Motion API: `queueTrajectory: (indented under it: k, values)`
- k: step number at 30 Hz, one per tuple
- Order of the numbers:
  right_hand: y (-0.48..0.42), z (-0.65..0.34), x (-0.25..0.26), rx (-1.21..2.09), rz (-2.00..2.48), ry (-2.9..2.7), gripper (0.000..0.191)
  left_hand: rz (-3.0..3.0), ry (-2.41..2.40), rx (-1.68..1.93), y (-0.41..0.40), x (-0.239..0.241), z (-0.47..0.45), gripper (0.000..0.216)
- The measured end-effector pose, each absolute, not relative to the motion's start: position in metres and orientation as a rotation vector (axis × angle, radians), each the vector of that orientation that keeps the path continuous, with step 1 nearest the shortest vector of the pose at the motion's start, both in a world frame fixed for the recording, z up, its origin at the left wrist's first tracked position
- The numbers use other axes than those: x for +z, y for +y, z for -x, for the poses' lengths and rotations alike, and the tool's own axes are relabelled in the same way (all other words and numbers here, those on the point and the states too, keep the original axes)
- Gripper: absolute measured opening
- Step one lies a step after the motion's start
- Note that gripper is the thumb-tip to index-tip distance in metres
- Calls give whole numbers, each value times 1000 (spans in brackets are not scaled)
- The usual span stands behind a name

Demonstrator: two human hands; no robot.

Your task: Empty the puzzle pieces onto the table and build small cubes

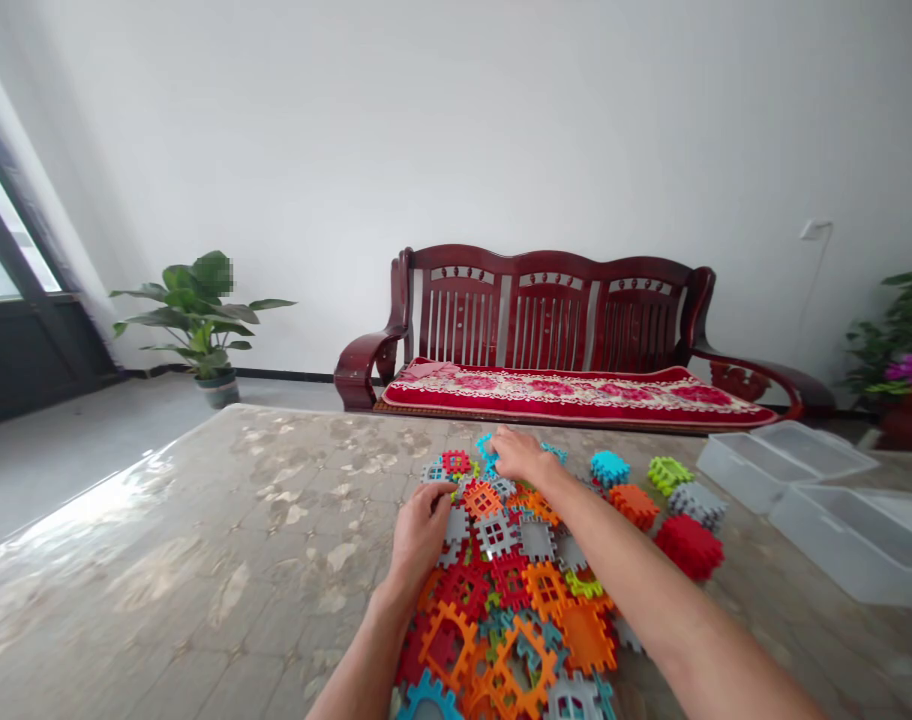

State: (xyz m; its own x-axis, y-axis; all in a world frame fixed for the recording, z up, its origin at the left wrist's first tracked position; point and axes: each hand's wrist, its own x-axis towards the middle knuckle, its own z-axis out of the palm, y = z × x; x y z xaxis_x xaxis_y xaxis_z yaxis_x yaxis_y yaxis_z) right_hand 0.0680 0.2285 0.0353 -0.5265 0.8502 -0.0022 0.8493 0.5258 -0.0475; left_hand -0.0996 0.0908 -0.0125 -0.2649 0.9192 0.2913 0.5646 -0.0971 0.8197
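A heap of interlocking plastic puzzle tiles in red, orange, grey, blue and green lies on the patterned tablecloth in front of me. At its far end my right hand [517,455] has its fingers closed on a blue puzzle tile [487,447]. My left hand [424,520] is at the heap's left edge, fingers curled together beside a grey tile [457,524]; whatever they may hold is hidden. Nearer me lie an orange tile with a window cut-out [546,590], a solid orange tile [588,636] and a blue tile [429,697].
Right of the heap stand sorted stacks: blue [610,467], orange [634,506], green [669,474], grey [697,505] and red [689,546]. Clear plastic boxes [853,540] sit farther right. Behind the table [163,560] is a wooden bench [550,310]; a potted plant [214,330] stands left.
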Motion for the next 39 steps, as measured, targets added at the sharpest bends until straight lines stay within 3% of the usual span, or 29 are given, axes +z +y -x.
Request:
queueTrajectory:
  k: [4, 9, 14, 21, 28, 39]
  values:
    - [232, -78, 28, 85, 1551, -2640, 31, -1622, 1808, 1317, 91, -14, 100, 27]
    - [241, -86, 20, 164, 1525, -2469, 19, -1624, 1805, 1315, 92, -16, 101, 27]
    - [245, -99, 25, 255, 1477, -2208, 23, -1633, 1806, 1295, 92, -17, 100, 28]
    - [239, -136, 35, 560, 1482, -1937, 20, -1640, 1814, 1290, 93, -18, 101, 30]
    - [214, -160, 33, 823, 1538, -2034, 24, -1662, 1809, 1284, 94, -19, 102, 30]
    - [200, -150, 36, 474, 1669, -2331, 32, -1676, 1825, 1280, 95, -20, 103, 31]
